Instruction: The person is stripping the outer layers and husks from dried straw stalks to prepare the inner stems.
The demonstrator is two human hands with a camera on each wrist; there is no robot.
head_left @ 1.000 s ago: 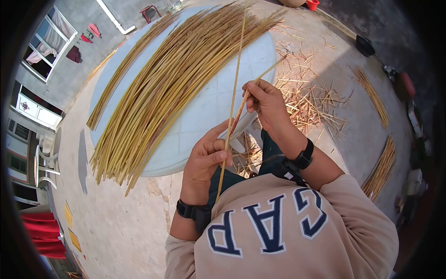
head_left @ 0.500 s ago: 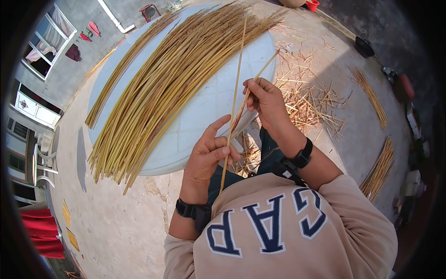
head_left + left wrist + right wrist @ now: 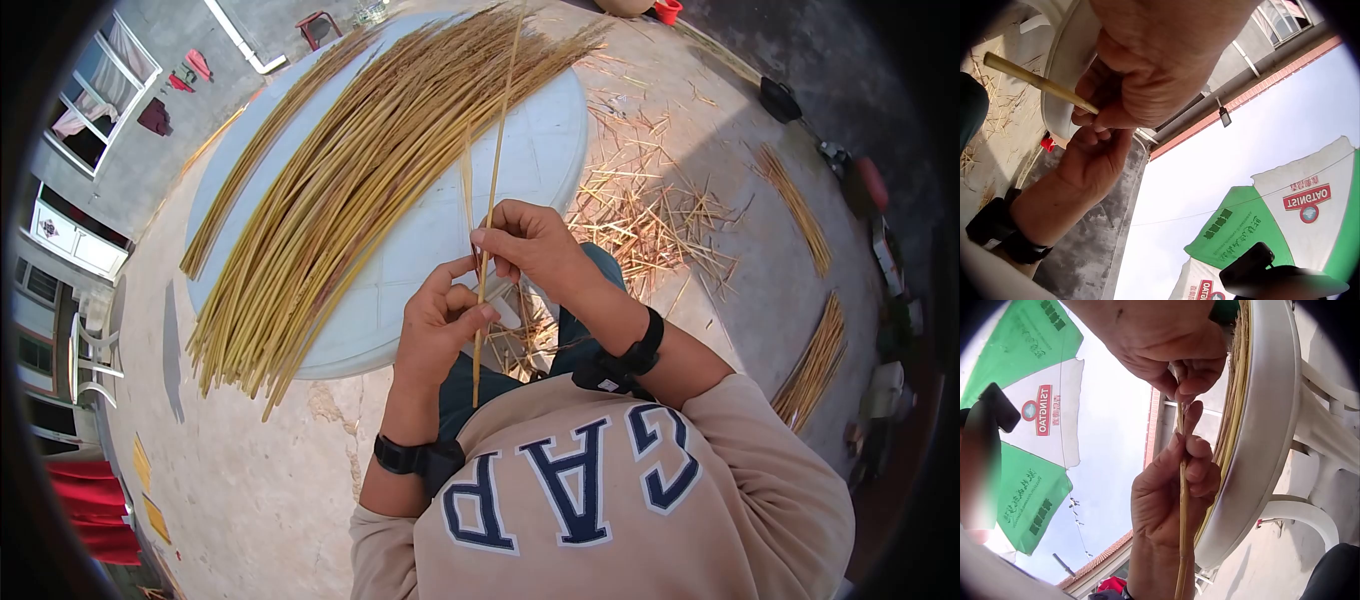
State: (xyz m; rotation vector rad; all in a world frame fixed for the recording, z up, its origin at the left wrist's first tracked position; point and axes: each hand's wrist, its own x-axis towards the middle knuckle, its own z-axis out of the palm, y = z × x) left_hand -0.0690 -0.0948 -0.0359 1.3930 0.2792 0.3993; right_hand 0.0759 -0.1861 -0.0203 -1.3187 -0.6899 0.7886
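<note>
One long thin stalk stands nearly upright in the head view, held in both hands over the near edge of the round table. The left hand pinches it between thumb and fingers, its lower end passing across the palm in the right wrist view. Just above, the right hand pinches at the stalk, with a pale peeled strip rising beside it. Both hands' fingertips nearly meet. A large bundle of stalks lies on the table, with a narrower bundle beyond.
Broken stalk scraps litter the ground right of the table. Two small bundles, one upper and one lower, lie farther right. A white chair stands at far left. The wrist views show a green and white umbrella overhead.
The right hand has moved down and left, closer to the left hand. The strip that pointed up and right now stands beside the stalk. The left hand's raised index finger has bent in.
</note>
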